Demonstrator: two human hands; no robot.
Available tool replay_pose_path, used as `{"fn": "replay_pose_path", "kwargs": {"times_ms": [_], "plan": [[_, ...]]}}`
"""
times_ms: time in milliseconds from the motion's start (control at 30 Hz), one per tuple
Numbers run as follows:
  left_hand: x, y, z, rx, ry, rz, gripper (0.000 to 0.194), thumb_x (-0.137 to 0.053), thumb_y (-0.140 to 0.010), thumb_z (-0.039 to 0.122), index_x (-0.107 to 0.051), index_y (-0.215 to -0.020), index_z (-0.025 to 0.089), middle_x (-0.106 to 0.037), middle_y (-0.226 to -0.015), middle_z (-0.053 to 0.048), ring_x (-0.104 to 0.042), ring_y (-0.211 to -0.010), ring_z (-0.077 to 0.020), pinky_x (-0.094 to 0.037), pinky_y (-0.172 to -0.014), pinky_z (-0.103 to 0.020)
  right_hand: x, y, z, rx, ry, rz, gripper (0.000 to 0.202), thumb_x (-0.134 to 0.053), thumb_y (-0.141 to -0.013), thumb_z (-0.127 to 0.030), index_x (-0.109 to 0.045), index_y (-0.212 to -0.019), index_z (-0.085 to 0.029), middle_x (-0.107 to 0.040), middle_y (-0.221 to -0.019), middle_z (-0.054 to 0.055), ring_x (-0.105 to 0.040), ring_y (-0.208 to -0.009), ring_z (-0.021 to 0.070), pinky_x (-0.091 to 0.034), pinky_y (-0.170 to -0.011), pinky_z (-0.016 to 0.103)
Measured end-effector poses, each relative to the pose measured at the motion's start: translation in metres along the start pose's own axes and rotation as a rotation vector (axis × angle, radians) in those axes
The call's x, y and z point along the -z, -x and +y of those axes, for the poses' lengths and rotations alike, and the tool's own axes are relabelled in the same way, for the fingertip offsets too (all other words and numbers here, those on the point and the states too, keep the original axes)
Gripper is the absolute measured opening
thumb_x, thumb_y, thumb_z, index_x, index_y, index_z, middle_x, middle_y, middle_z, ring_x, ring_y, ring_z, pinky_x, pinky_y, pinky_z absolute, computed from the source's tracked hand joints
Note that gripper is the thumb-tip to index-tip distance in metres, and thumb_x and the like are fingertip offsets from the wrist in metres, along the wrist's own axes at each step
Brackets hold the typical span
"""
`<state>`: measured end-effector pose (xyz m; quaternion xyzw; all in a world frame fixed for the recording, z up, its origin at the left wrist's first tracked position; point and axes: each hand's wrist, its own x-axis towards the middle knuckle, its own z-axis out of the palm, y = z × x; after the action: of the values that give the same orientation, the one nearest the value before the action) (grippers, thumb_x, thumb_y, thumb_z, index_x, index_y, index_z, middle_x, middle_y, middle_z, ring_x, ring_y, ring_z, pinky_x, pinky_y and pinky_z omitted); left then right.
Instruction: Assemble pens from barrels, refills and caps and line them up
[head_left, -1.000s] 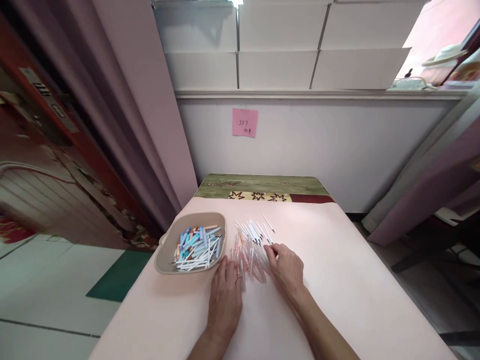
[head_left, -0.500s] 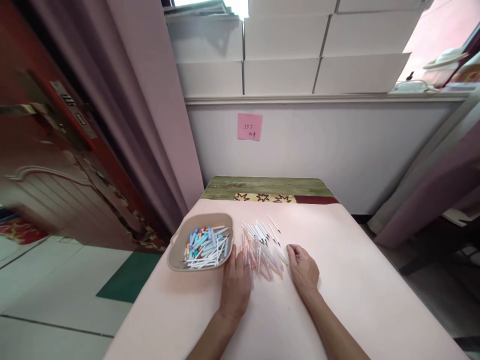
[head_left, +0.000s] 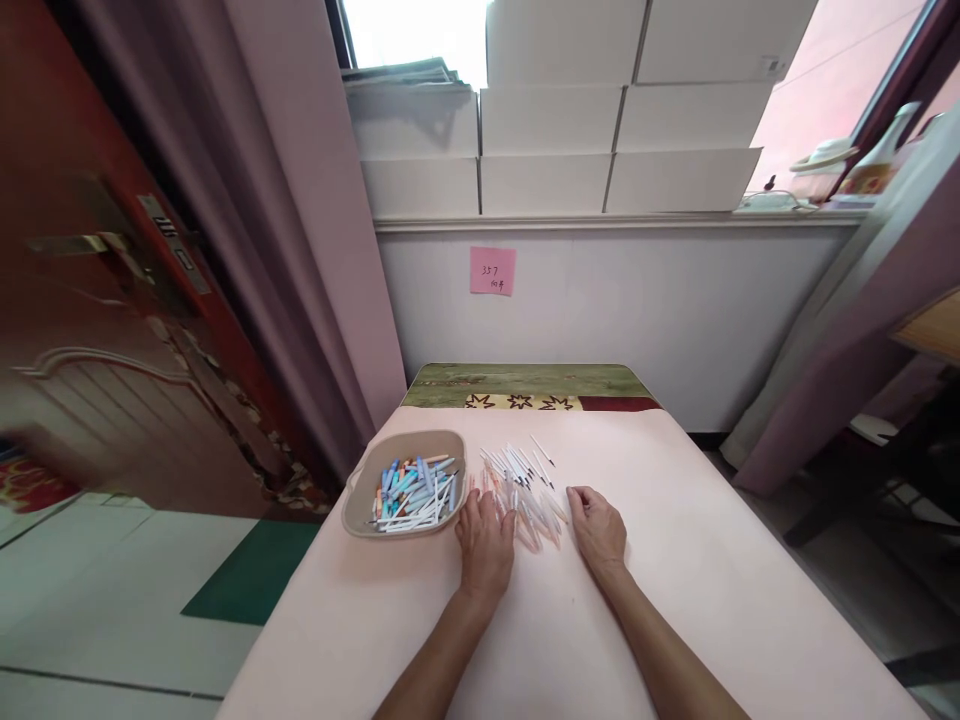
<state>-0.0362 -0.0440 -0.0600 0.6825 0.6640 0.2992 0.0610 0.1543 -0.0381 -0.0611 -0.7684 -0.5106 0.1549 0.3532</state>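
Observation:
On the pink-covered table, my left hand (head_left: 486, 545) rests with its fingers apart at the left edge of a pile of clear pen barrels (head_left: 534, 512), touching some of them. White refills (head_left: 517, 465) with dark tips lie just behind the barrels. To the left stands a beige basket (head_left: 352, 505) holding blue, teal and orange pen parts (head_left: 412, 480) and several white sticks. My right hand (head_left: 598, 525) lies curled on the table just right of the pile; whether its fingers hold anything is hidden.
The table (head_left: 720, 600) has a green patterned strip (head_left: 525, 380) at its far edge. Behind it, a pink note (head_left: 493, 271) is stuck to the wall below white boxes (head_left: 547, 185). A door (head_left: 112, 330) and purple curtain stand at the left.
My left hand has moved slightly right, off the basket's side and over the barrels, its fingers now spread and bent. My right hand stays curled beside the pile. The camera view has shifted.

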Motion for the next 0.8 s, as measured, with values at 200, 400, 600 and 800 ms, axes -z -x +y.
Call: {"fn": "replay_pose_path", "kwargs": {"times_ms": [200, 400, 600, 800], "plan": [[-0.003, 0.014, -0.017, -0.095, 0.021, 0.058, 0.049, -0.040, -0.091, 0.040, -0.045, -0.132, 0.015, -0.031, -0.150, -0.018, -0.034, -0.134, -0.0313, -0.027, -0.109, -0.050, 0.001, -0.001, -0.003, -0.013, 0.004, -0.004, 0.036, -0.042, -0.087, -0.049, -0.070, -0.082, -0.027, -0.071, -0.084, 0.000, -0.060, -0.072, 0.0170, -0.035, -0.059, 0.025], [-0.013, 0.018, -0.028, -0.058, 0.040, 0.034, 0.057, -0.043, -0.088, 0.046, -0.041, -0.135, 0.012, -0.035, -0.147, -0.022, -0.031, -0.137, -0.0339, -0.026, -0.109, -0.052, 0.002, -0.003, 0.001, -0.018, 0.000, 0.013, 0.038, -0.040, -0.087, -0.049, -0.071, -0.083, -0.026, -0.071, -0.080, 0.002, -0.060, -0.069, 0.0174, -0.035, -0.058, 0.024], [-0.007, 0.015, -0.025, -0.032, 0.063, -0.021, 0.084, -0.057, -0.077, 0.057, -0.028, -0.142, 0.013, -0.037, -0.146, -0.022, -0.028, -0.139, -0.0351, -0.025, -0.110, -0.053, 0.004, -0.002, 0.005, 0.009, -0.015, 0.031, 0.041, -0.037, -0.088, -0.045, -0.071, -0.085, -0.023, -0.071, -0.082, 0.004, -0.061, -0.070, 0.0178, -0.037, -0.060, 0.025], [-0.008, 0.015, -0.024, -0.144, -0.070, -0.016, 0.094, -0.066, -0.071, 0.054, -0.023, -0.143, 0.014, -0.034, -0.147, -0.024, -0.024, -0.140, -0.0360, -0.025, -0.109, -0.054, 0.004, -0.002, 0.001, 0.023, -0.018, 0.022, 0.038, -0.038, -0.088, -0.043, -0.071, -0.083, -0.024, -0.071, -0.080, 0.003, -0.060, -0.068, 0.0170, -0.036, -0.058, 0.025]]}}
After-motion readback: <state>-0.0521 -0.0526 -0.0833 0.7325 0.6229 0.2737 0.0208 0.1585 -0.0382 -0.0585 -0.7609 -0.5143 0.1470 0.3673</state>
